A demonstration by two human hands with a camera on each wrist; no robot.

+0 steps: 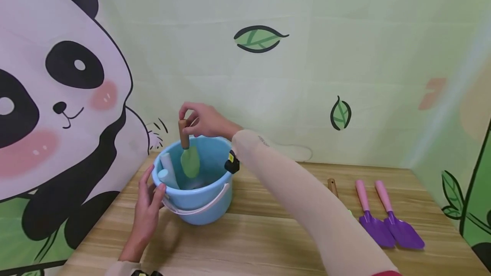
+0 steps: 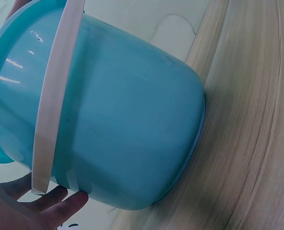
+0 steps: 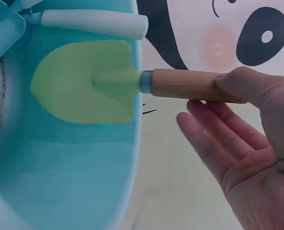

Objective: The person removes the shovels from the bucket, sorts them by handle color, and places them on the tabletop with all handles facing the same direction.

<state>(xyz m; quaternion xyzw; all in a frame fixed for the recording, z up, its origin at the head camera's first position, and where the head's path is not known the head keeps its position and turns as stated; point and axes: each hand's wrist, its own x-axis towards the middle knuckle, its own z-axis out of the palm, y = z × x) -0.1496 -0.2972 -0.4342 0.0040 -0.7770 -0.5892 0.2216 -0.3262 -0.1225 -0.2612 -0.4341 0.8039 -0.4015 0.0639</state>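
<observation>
Nearest, the left sleeve [image 1: 119, 268] enters at the lower edge of the head view, with a black wrist unit [image 1: 138, 273] beside it. The right sleeve [image 1: 284, 182], beige, crosses diagonally above the wood-grain tabletop [image 1: 261, 246]. To the right of this sleeve, two shovels [image 1: 377, 230] with pink handles and purple blades lie side by side, handles directed away from the viewer. A brown handle [image 1: 332, 186] lies to their left; the sleeve hides most of the adjoining part.

The left hand [image 1: 146, 210] is placed at the left side of the blue bucket [image 1: 211, 217]. Its fingers are extended, fingertips in contact with the outer wall. The bucket stands upright on the tabletop; its pale pink bail [image 2: 55, 100] hangs across the front.

Two light blue tools [image 1: 168, 178] stand inside the bucket, handles leaning toward the left part of the rim. The green trowel [image 3: 79, 81] is located in the bucket's mouth, to the right of these tools: blade down and below the rim, wooden handle [image 3: 180, 85] above it. Contact between blade and bucket cannot be determined. The right hand [image 1: 205, 118], above the bucket, pinches the wooden handle between thumb and fingers.

Rearmost, a pale green backdrop [image 1: 184, 54] carries a large panda [image 1: 76, 135] at left and leaf prints [image 1: 258, 39].
</observation>
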